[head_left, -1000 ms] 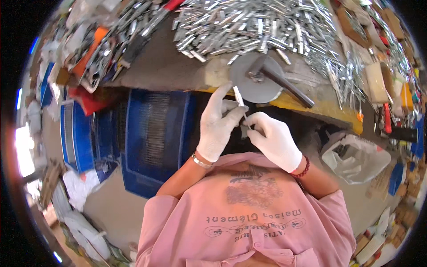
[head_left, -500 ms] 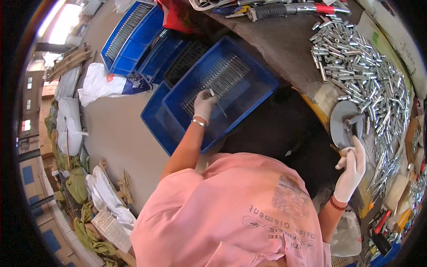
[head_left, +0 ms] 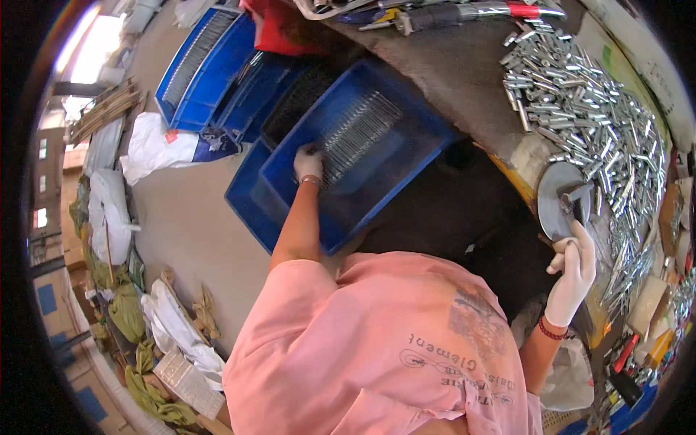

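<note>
My left hand (head_left: 309,164), in a white glove, is inside a blue plastic bin (head_left: 391,190). Its fingers curl down at the near-left end of a row of thin metal rods (head_left: 361,130) laid side by side; what they hold, if anything, is hidden. On the right, my gloved right hand (head_left: 573,279) is beside a round grey disc (head_left: 554,190) with a small metal fixture (head_left: 576,197) on it. The right index finger stretches toward that fixture, with the other fingers loosely bent and apart. I see nothing held in this hand.
A large heap of shiny metal sleeves (head_left: 587,101) covers the bench on the right, with thin metal pieces (head_left: 627,264) below it. More blue bins (head_left: 210,69) stand at the far left, near a white sack (head_left: 156,148). A cable-like tool (head_left: 464,16) lies on the bench's far side.
My left hand has moved left and slightly down to the end of the row; the rod seen at its fingers before no longer shows there. My right hand has stayed by the disc.
</note>
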`<state>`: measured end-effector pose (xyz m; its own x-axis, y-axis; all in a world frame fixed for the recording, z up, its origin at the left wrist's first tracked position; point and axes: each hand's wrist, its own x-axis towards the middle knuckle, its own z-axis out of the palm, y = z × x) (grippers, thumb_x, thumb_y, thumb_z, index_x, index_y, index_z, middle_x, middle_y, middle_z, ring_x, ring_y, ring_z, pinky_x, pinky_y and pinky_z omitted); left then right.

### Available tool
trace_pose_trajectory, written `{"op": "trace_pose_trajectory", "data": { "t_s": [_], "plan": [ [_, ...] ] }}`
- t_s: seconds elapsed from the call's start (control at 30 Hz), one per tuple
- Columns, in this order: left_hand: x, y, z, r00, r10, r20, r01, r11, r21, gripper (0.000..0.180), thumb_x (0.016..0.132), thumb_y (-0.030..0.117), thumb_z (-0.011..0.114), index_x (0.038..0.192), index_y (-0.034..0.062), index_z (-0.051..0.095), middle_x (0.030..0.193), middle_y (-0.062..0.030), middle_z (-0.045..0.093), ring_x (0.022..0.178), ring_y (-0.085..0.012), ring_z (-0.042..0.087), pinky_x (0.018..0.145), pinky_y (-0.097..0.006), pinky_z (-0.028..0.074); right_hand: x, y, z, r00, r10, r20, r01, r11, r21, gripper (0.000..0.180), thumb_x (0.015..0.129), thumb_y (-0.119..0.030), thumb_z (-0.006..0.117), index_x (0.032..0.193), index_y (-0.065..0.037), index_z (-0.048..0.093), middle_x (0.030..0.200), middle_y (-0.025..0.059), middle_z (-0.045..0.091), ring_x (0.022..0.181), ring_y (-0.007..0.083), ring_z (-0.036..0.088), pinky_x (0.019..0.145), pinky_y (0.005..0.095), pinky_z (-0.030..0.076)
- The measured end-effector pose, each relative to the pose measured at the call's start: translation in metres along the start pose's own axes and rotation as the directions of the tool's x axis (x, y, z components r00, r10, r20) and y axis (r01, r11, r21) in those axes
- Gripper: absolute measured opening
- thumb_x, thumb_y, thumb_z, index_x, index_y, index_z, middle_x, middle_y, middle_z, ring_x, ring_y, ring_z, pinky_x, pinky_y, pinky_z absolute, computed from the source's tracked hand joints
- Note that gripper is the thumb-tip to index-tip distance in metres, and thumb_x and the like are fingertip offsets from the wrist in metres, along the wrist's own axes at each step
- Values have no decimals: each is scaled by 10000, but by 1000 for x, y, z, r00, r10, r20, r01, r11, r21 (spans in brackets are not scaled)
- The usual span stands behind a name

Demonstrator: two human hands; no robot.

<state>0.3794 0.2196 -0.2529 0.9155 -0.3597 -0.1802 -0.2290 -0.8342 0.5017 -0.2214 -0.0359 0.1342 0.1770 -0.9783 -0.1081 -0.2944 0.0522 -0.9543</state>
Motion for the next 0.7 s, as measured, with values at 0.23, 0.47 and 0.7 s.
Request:
{"op": "trace_pose_trajectory", "data": {
  "t_s": [0.23,0.47,0.7],
  "plan": [
    [-67,154,-81,926,59,-372,-147,966,-213,366,1035,260,792,1247,-35,747,1241,-210,798,1130,-334,750,1044,-421,555,-2,-3,-1,999,32,41,-36,995,95,341,1109,-17,575,1420,8,712,977,59,747,706,59,621,615,224,518],
    [-191,415,-139,541,810,-226,-821,451,-351,180,958,36,830,1131,22,784,1107,-106,795,975,-223,758,869,-334,598,-5,-11,-1,993,82,87,-93,988,127,300,1103,-40,588,1361,5,734,997,57,764,751,67,668,660,231,554],
    [-270,529,-93,191,978,80,-952,204,-227,195,986,122,698,1169,133,762,1125,-120,799,1054,-382,756,890,-483,606,-27,-15,-11,977,-215,3,213,967,-137,157,1038,-27,705,1161,12,795,1030,45,768,880,108,734,754,261,585]
  ]
}}
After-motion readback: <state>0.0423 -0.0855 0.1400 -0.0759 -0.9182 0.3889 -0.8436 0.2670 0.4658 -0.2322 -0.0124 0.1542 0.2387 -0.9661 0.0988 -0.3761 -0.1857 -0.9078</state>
